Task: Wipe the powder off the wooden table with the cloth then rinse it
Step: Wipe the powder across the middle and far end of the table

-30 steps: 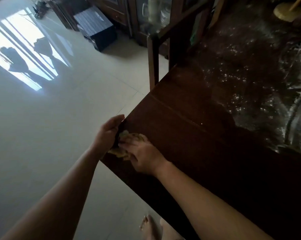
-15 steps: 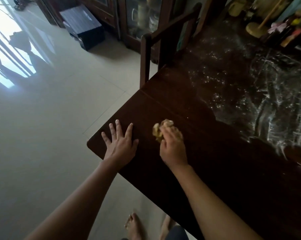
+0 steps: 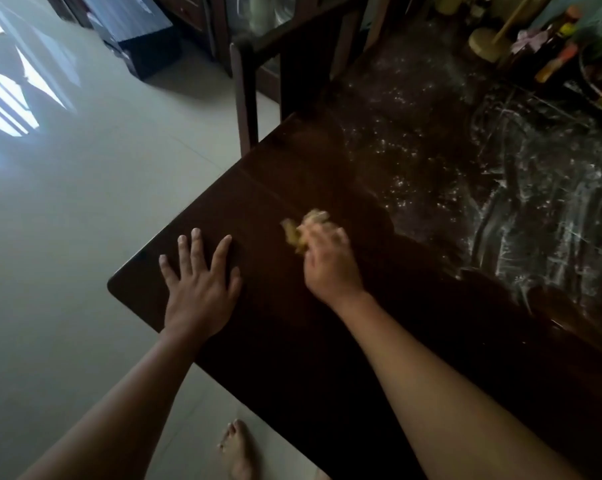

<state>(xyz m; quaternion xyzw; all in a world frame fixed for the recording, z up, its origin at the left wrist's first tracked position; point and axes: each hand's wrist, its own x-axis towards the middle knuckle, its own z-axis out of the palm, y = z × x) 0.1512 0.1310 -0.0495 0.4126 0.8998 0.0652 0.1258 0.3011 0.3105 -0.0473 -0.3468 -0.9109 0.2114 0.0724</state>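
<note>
The dark wooden table (image 3: 292, 174) fills the right of the head view. White powder (image 3: 521, 216) streaks and speckles its far right part; the near left part is dark and bare. My right hand (image 3: 327, 265) grips a crumpled yellowish cloth (image 3: 303, 230) and presses it on the tabletop just left of the powder's edge. Fingers spread, my left hand (image 3: 199, 289) lies flat on the table near its front left corner, holding nothing.
A wooden chair (image 3: 251, 81) stands against the table's far left side. Bottles (image 3: 556, 50) and a round wooden stand (image 3: 490, 46) crowd the far right of the table. A dark box (image 3: 137, 32) and a cabinet are on the pale tiled floor. My bare foot (image 3: 235, 448) is below the table edge.
My right hand moved the cloth from the table's left edge inward toward the powder. My left hand left the edge and now lies flat on the tabletop.
</note>
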